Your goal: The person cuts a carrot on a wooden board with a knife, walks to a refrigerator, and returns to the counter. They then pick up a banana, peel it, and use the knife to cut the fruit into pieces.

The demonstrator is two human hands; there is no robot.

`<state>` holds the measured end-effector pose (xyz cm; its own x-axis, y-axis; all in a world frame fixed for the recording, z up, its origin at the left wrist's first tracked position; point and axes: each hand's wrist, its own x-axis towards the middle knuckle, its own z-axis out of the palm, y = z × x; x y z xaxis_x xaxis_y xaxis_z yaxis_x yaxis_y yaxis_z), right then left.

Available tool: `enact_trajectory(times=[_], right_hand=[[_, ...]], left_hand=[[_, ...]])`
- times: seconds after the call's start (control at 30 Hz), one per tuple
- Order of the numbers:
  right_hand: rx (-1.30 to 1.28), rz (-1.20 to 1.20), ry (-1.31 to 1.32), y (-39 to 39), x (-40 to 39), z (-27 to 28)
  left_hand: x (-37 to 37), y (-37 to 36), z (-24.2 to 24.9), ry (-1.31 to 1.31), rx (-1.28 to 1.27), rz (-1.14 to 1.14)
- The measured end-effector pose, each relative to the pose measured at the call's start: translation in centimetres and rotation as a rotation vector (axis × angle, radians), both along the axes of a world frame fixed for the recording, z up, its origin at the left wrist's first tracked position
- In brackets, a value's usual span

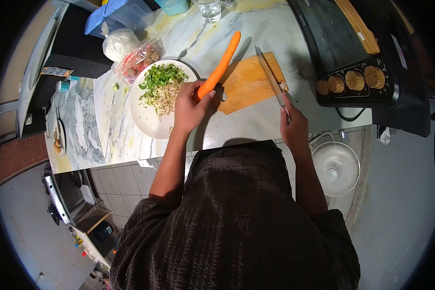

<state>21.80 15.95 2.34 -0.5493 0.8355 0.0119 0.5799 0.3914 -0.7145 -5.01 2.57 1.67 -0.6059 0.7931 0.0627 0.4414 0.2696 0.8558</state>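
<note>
While left hand (190, 109) grips carrot (223, 65), right hand (294, 125) clasps knife (270, 76). Likely pre-cut; slicing needs carrot on board (243, 84), one o'clock.

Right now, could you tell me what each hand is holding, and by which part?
The left hand holds the carrot by its thicker, near end. The right hand holds the knife by its handle.

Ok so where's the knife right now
In the head view, the knife is above and right of centre, gripped in the right hand, its blade over the right end of the wooden cutting board.
</note>
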Motion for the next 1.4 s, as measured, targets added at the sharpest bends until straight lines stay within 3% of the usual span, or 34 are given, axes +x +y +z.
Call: enact_trajectory(times=[0.2,0.4,0.43,0.63,0.77,0.87,0.93,1.07,1.13,1.4], right_hand=[[-0.01,0.142,0.177,-1.5,-2.0,-0.3],[0.115,-0.005,-0.111,1.6,-0.2,-1.2],[0.101,0.013,0.028,2.2,0.4,-1.1],[-0.13,0.211,0.027,2.6,3.2,0.7],[-0.052,0.237,-0.021,3.6,3.7,-0.8],[0.07,0.167,0.116,5.0,3.3,-1.3],[0.013,0.167,-0.02,5.8,3.1,0.0],[-0.05,0.215,0.065,5.9,3.0,0.0],[-0.01,0.188,-0.023,5.9,3.0,-0.5],[-0.106,0.03,0.107,6.0,2.6,0.2]], left_hand=[[0.9,0.7,1.0,-0.077,-0.016,0.035],[1.0,0.7,1.0,-0.075,-0.004,0.034],[1.1,0.7,1.1,-0.074,-0.004,0.037],[1.3,0.7,0.7,-0.091,0.018,0.073],[1.2,0.7,0.3,-0.082,-0.004,0.063],[1.6,0.9,0.7,-0.062,-0.018,0.067],[1.6,1.1,0.6,-0.05,-0.029,0.073],[1.6,1.3,0.2,-0.065,0.021,0.076],[1.5,1.3,0.2,-0.067,0.026,0.085],[1.4,1.4,1.5,0.2,-0.1,-0.071]])
